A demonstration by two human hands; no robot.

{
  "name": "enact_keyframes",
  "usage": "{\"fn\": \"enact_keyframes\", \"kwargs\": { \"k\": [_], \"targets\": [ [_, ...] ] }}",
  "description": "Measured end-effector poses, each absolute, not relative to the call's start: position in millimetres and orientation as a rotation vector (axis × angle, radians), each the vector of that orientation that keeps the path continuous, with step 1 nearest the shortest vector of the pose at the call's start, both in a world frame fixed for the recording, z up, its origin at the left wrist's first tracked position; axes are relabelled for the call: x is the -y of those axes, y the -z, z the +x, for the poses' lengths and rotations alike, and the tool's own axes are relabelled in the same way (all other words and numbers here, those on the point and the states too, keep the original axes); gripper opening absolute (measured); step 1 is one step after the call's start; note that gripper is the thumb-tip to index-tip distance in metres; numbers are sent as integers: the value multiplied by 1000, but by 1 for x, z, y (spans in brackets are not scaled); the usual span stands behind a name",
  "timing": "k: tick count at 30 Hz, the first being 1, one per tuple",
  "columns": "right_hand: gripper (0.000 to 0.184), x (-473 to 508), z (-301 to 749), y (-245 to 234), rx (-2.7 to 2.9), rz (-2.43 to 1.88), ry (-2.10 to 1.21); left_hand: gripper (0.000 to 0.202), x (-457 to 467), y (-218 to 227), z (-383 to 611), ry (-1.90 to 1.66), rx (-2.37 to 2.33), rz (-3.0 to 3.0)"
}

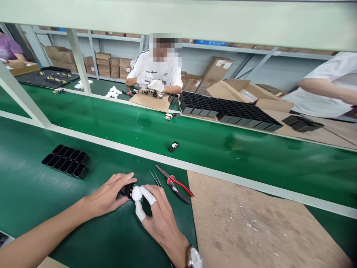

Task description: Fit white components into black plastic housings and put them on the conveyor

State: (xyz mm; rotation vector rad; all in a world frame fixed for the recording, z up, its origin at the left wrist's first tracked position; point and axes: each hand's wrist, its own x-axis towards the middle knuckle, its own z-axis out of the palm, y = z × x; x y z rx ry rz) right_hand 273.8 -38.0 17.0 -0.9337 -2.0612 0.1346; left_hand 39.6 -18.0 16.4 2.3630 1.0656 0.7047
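My left hand (113,193) grips a small black plastic case (126,190) between thumb and fingers. Against the open end of the case, my right hand (158,208) pinches a green circuit board (141,189) with a round white part on its face. White finger cots cover the thumb and a finger of that hand. Part of the board seems to sit at the case mouth; how deep it goes is hidden. Just beyond my right hand lie tweezers (156,178) and red-and-black long-nose pliers (174,183) with their jaws apart.
Several black cases (65,160) stand in rows at the left. A cardboard sheet (251,219) covers the bench on the right. On the green belt (134,124) lie a filled case (173,146) and a board (169,116). Across it, a person (156,70) in white gloves handles boards near stacked black cases (228,109).
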Motion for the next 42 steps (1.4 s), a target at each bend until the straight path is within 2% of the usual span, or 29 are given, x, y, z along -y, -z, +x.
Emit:
{"fn": "enact_keyframes", "kwargs": {
  "k": [15, 20, 25, 31, 36, 42],
  "targets": [
    [43, 39, 275, -14, 2146, -916, -134, 80, 18, -13, 40, -658, -1023, 2362],
    [33, 40, 274, -17, 2183, -946, -137, 80, 19, -11, 42, -686, -988, 2394],
    [40, 39, 278, -16, 2136, -887, -230, 76, 22, -15, 42, -635, -1018, 2185],
    [12, 36, 274, -15, 2226, -916, -220, 76, 21, -9, 41, -639, -942, 1989],
    [20, 33, 271, -12, 2163, -871, -308, 73, 20, -9, 43, -671, -904, 1933],
    [37, 36, 277, -5, 2072, -942, -365, 39, 18, -9, 38, -770, -876, 2253]
  ]
}}
